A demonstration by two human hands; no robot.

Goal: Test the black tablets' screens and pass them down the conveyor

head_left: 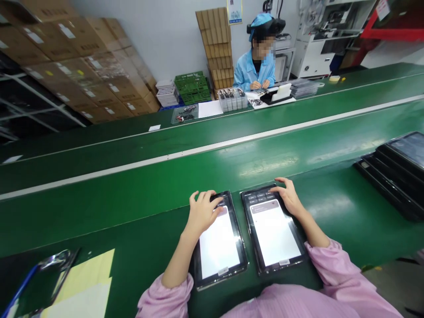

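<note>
Two black-framed tablets lie side by side on the green bench, their screens lit mostly white. Over the upper part of the left tablet (220, 247) is my left hand (203, 212), its fingers spread and partly hiding the top of the screen. My right hand (287, 196) rests at the upper right corner of the right tablet (276, 234), with fingers apart and one fingertip by the dark strip of small buttons along the screen's top. Neither hand grips anything. A pale label sits at the lower edge of each screen.
Dark flat devices (394, 176) are stacked at the right. Yellow paper sheets (88, 274) and a blue-handled object (24, 287) lie at the lower left. Across the green conveyor (149, 194), a co-worker (255, 66) in blue sits behind a compartment box (232, 101). Cartons (96, 75) are piled beyond.
</note>
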